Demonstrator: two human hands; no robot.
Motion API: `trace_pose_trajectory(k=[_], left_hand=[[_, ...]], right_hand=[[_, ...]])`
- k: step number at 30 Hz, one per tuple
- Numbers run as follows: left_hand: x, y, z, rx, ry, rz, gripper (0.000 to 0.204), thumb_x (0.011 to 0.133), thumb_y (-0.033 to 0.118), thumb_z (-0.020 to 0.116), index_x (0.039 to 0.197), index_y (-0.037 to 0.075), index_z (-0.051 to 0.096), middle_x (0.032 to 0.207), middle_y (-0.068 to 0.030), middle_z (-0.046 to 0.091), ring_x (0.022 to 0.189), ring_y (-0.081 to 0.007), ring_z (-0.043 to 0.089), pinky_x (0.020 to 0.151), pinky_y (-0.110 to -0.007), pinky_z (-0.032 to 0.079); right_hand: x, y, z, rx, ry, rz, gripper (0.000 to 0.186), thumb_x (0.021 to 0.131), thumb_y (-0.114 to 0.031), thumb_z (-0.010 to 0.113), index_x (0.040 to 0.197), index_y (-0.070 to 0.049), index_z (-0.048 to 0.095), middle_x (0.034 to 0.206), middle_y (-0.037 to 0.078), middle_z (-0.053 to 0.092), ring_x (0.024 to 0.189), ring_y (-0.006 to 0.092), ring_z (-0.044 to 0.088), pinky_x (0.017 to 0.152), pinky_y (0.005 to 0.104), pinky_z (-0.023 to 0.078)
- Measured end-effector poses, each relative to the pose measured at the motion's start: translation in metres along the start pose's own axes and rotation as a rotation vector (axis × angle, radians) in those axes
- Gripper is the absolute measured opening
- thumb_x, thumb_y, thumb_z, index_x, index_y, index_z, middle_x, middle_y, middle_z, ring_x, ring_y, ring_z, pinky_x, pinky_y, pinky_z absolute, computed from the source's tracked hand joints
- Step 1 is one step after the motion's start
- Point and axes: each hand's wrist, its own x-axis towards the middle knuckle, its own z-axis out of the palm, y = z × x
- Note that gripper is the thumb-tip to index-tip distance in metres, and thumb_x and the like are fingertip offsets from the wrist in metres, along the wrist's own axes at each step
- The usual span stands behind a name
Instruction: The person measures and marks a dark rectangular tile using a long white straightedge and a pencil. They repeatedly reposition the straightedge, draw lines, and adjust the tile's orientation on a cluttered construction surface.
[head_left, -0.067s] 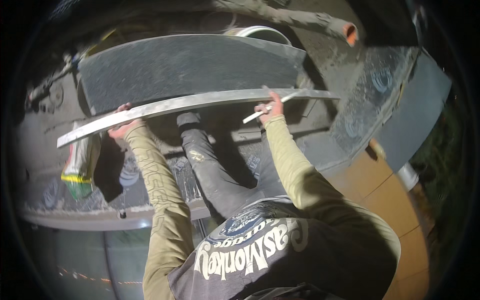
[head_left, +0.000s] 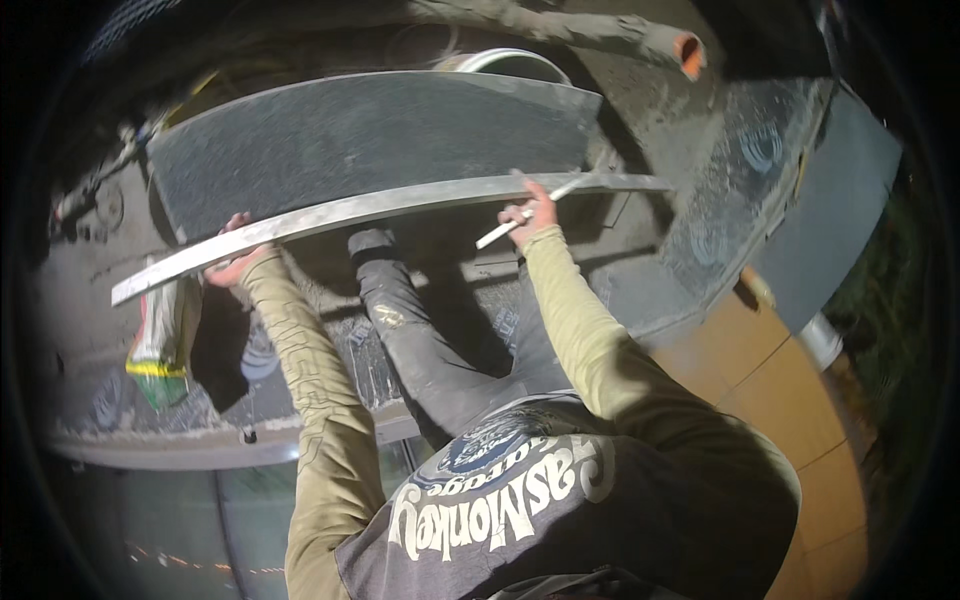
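Observation:
A long, pale metal straightedge bar (head_left: 400, 198) crosses in front of me along the near edge of a dark grey slab (head_left: 375, 135). Toward its left end, my left hand (head_left: 240, 252) is closed round the bar, fingers over the far side and palm at the near side. My right hand (head_left: 530, 215) is closed on a thin white stick (head_left: 494, 236), which looks like a folded rule and runs slantwise through the fingers. That hand also rests against the bar's right part; whether it grips the bar too, I cannot tell.
A bag with a green and yellow end (head_left: 158, 365) stands at left below the bar. Behind the slab are a white bucket (head_left: 515, 65) and a dusty pipe with an orange mouth (head_left: 690, 55). Orange-brown tiles (head_left: 775, 390) lie at right, beside a grey panel (head_left: 840, 210).
The scene sits slightly further left in the picture. Both hands keep their hold, and the bar stays along the slab.

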Motion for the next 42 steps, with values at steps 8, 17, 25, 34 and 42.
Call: trace_pose_trajectory(k=[8,17,25,34,42], left_hand=[[0.085,-0.013,0.002,0.459,-0.189,0.03,0.096,0.089,0.078,0.019,0.118,-0.004,0.058,0.112,-0.0256,0.064,0.106,-0.0419,0.062,0.095,-0.061,0.048],[0.111,0.032,-0.013,0.803,-0.067,0.216,0.071,0.092,0.058,0.047,0.132,-0.001,0.052,0.128,-0.0232,0.06,0.118,-0.0335,0.059,0.099,-0.053,0.047],[0.084,0.007,0.003,0.852,-0.074,0.169,0.055,0.086,0.039,0.07,0.13,0.009,0.057,0.126,-0.0162,0.062,0.113,-0.0294,0.06,0.094,-0.047,0.048],[-0.004,-0.062,0.012,1.419,0.357,0.111,0.053,0.088,0.032,0.071,0.135,0.014,0.055,0.13,-0.0129,0.061,0.117,-0.0296,0.057,0.096,-0.045,0.046],[-0.253,-0.311,0.003,1.659,-1.418,0.674,0.038,0.084,0.011,0.066,0.122,0.016,0.065,0.101,-0.0143,0.064,0.093,-0.0329,0.065,0.082,-0.041,0.055]], right_hand=[[0.052,-0.006,-0.009,-0.351,0.017,0.12,0.045,0.089,-0.044,0.071,0.112,-0.008,0.063,0.078,-0.001,0.056,0.047,0.0089,0.035,0.05,0.0289,0.035],[0.065,-0.087,-0.107,-0.266,0.827,-0.238,0.096,0.073,-0.07,0.073,0.137,-0.005,0.045,0.1,0.013,0.069,0.041,0.0109,0.037,0.038,0.0284,0.03],[0.115,-0.161,-0.177,-0.063,0.393,-0.211,0.038,0.084,-0.042,0.077,0.112,-0.022,0.06,0.077,-0.001,0.05,0.049,0.0102,0.035,0.046,0.0273,0.035],[0.117,-0.148,-0.159,-0.143,0.551,-0.154,0.059,0.072,-0.045,0.087,0.114,-0.017,0.057,0.062,-0.005,0.039,0.045,0.0087,0.034,0.041,0.0273,0.038],[0.099,-0.139,-0.148,0.014,0.379,-0.237,0.045,0.075,-0.028,0.088,0.105,-0.017,0.057,0.076,-0.004,0.055,0.047,0.0086,0.039,0.05,0.0309,0.047]])
